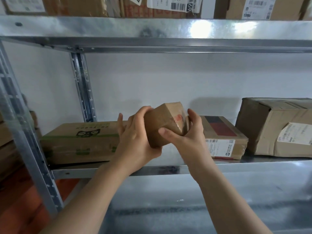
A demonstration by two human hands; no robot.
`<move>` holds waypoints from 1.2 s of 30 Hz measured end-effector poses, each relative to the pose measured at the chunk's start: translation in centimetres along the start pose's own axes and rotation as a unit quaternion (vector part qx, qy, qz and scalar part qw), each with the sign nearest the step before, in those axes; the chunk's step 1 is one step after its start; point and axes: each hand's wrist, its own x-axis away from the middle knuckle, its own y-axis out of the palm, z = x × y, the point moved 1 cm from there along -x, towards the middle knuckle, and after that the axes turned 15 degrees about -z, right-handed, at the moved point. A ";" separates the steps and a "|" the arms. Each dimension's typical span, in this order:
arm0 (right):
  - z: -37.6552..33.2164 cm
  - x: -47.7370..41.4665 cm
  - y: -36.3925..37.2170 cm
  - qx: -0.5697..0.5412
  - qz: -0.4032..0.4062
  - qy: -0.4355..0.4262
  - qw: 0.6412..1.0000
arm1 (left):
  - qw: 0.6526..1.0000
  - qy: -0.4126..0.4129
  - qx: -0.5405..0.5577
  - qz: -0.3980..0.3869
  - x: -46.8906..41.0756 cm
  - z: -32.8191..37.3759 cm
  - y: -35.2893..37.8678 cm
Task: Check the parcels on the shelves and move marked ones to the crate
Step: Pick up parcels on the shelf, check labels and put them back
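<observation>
While left hand [135, 138] and right hand [190, 134] grip parcel [161, 122] | red stamp [177, 117] unreadable

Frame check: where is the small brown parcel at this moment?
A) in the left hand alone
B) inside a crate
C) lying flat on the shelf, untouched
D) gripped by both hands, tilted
D: the left hand and the right hand each grip a side of the small brown parcel, which is tilted between them above the shelf.

2 bare forearms forward, left hand [135, 137] and right hand [190, 135] close together, fingers [194, 116] curled
</observation>
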 end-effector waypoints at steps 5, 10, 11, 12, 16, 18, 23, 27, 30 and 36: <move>0.3 -0.1 -0.8 -0.105 0.047 0.014 0.993 | 1.000 0.012 -0.002 0.009 0.6 0.8 -1.2; 0.4 0.0 -2.6 -0.270 0.041 0.058 0.960 | 0.989 -0.088 0.117 -0.012 2.6 -1.8 -2.1; 0.5 0.0 -2.6 -0.292 0.037 0.065 0.953 | 0.987 -0.095 0.127 -0.021 2.9 -2.4 -2.1; 0.5 0.0 -2.6 -0.311 0.034 0.072 0.947 | 0.986 -0.099 0.131 -0.027 3.0 -2.8 -2.0; 0.8 0.0 -2.2 -0.355 0.016 0.089 0.931 | 0.986 -0.097 0.130 -0.033 2.6 -2.8 -2.1; 0.8 0.0 -2.0 -0.364 0.007 0.093 0.927 | 0.985 -0.101 0.138 -0.032 2.3 -2.4 -2.4; 0.7 0.1 -2.1 -0.383 -0.020 0.088 0.919 | 0.983 -0.091 0.156 -0.042 1.5 -2.3 -2.5; 0.8 0.1 -2.2 -0.395 -0.015 0.099 0.913 | 0.970 -0.088 0.223 -0.028 1.2 -2.2 -2.6; 1.1 -0.1 -2.2 -0.349 0.008 0.152 0.925 | 0.976 -0.059 0.211 -0.015 1.3 -1.8 -3.0; 0.5 -0.1 -2.0 -0.317 0.022 0.142 0.937 | 0.997 -0.016 0.065 0.040 0.8 -1.2 -3.0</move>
